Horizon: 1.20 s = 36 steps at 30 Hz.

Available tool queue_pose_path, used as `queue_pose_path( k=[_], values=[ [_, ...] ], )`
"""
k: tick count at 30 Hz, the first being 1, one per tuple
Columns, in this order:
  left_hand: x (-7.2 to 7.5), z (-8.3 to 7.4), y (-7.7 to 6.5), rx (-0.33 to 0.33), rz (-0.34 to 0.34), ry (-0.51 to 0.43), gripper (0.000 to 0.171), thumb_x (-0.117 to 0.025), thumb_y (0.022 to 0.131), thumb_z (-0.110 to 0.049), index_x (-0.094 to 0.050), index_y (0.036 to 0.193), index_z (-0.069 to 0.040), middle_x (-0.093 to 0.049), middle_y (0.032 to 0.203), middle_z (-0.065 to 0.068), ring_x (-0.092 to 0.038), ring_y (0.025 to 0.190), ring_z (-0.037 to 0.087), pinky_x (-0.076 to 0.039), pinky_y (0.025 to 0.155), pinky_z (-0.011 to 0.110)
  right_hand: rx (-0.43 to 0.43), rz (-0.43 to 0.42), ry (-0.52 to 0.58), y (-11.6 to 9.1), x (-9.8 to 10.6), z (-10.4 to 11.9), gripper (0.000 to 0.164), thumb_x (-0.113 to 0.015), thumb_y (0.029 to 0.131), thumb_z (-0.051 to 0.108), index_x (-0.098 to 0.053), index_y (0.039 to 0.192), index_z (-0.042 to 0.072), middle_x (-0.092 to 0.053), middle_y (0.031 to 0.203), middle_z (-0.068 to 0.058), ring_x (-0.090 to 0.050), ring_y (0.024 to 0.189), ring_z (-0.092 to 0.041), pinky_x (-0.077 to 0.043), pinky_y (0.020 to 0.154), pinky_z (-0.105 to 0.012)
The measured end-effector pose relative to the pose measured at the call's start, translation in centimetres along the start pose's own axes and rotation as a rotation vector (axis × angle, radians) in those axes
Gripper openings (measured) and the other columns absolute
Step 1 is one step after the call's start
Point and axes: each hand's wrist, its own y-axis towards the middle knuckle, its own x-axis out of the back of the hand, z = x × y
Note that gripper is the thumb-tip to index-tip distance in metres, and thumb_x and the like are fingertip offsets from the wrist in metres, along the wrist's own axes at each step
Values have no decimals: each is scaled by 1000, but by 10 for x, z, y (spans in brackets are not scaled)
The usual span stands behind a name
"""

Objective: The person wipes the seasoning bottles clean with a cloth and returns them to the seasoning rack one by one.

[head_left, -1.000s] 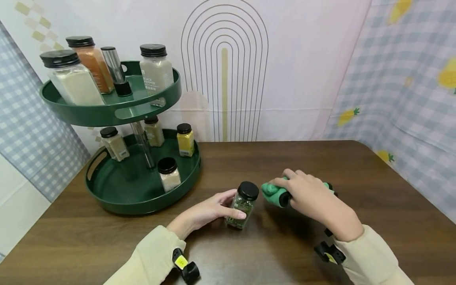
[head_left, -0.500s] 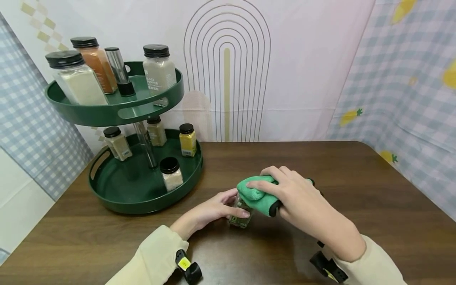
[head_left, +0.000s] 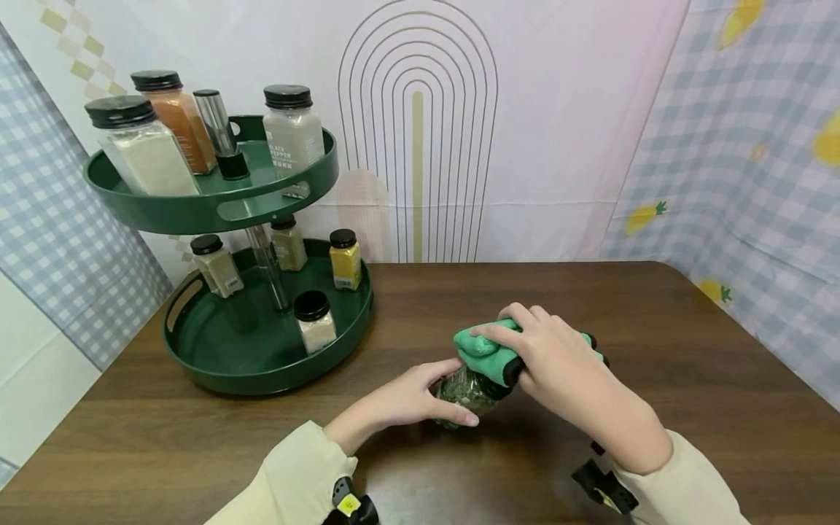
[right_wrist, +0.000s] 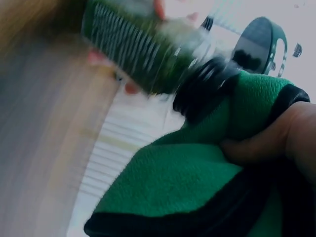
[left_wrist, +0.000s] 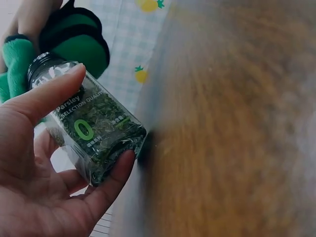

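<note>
A clear glass parsley jar (left_wrist: 98, 118) with green flakes and a black lid (right_wrist: 202, 91) is gripped by my left hand (head_left: 410, 399), thumb along one side and fingers under and around the other. In the head view the jar leans with its lid toward the right. My right hand (head_left: 558, 357) holds a folded green cloth (head_left: 488, 350) with black edging. The cloth lies against the lid and covers most of it in the head view. In the right wrist view, the right thumb presses into the cloth (right_wrist: 173, 173) beside the lid.
A two-tier green rack stands at the left. Its lower tray (head_left: 262, 383) bears several small spice jars, among them a yellow one (head_left: 345, 261). On the upper tray (head_left: 164, 213) are larger jars and a silver cylinder (head_left: 219, 131). The brown tabletop (head_left: 689, 379) extends right.
My right hand has brought the cloth leftward onto the jar's lid, then shifted slightly right. My left hand has moved a little right and tipped the jar toward the cloth.
</note>
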Motion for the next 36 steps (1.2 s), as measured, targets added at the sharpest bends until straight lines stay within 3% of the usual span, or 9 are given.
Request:
queue_pose_path(
  k=[5, 11, 13, 16, 19, 22, 28, 33, 36],
  values=[
    [1, 1, -1, -11, 14, 0, 48, -75, 78, -29, -55, 122, -29, -62, 104, -9, -56, 94, 5, -45, 83, 23, -53, 80, -3, -1, -5, -11, 62, -56, 67, -15, -65, 114, 24, -56, 97, -2, -53, 78, -23, -42, 62, -33],
    [4, 5, -1, -9, 25, -96, 44, -75, 78, -22, -57, 119, -25, -62, 101, -3, -56, 94, 9, -46, 82, 25, -88, 225, -134, -2, -1, -21, 50, -65, 74, -6, -65, 114, 23, -55, 95, -5, -50, 76, -24, -41, 60, -32],
    [5, 5, -1, -4, 29, -123, 43, -74, 79, -21, -57, 119, -23, -62, 101, -2, -56, 94, 9, -46, 83, 26, -103, 206, -145, -3, 3, -23, 50, -64, 75, -6, -64, 116, 23, -55, 97, -6, -51, 79, -25, -41, 61, -33],
    [6, 6, 0, 7, 39, -144, 43, -73, 79, -21, -57, 119, -21, -62, 102, -2, -56, 95, 10, -46, 84, 27, -102, 104, -66, -4, 9, -21, 59, -58, 73, -12, -61, 120, 25, -56, 103, -4, -54, 85, -25, -42, 60, -33],
    [8, 7, 0, 30, 44, -150, 42, -72, 80, -24, -56, 119, -21, -61, 104, -2, -55, 98, 11, -44, 87, 29, -31, 14, 66, -3, 12, -15, 68, -51, 69, -17, -60, 121, 27, -57, 106, 0, -57, 90, -20, -45, 64, -33],
    [10, 8, 0, 51, 44, -150, 42, -70, 80, -28, -55, 119, -22, -59, 106, -3, -52, 102, 11, -42, 90, 31, 55, -3, 129, -3, 13, -6, 70, -49, 68, -18, -60, 120, 28, -56, 103, 4, -56, 88, -13, -47, 69, -32],
    [10, 11, 1, 46, 50, -172, 32, -69, 81, -29, -56, 108, -19, -57, 98, -4, -50, 95, 11, -42, 83, 29, 66, 7, 63, -6, 16, 2, 68, -51, 67, -18, -63, 114, 29, -55, 99, 6, -53, 80, -13, -44, 65, -29],
    [11, 14, 1, 84, 57, -309, 30, -67, 84, -24, -53, 108, -13, -56, 96, -1, -52, 87, 11, -46, 71, 26, 71, 20, 4, -7, 21, 5, 69, -52, 62, -18, -66, 111, 28, -56, 101, 2, -54, 84, -19, -42, 65, -31],
    [11, 16, 1, 113, 64, -404, 35, -66, 85, -20, -52, 116, -13, -58, 105, 2, -56, 91, 13, -48, 73, 28, 71, 25, -16, -6, 21, 3, 68, -53, 62, -17, -67, 110, 28, -57, 102, 0, -54, 86, -21, -43, 68, -33]
  ],
)
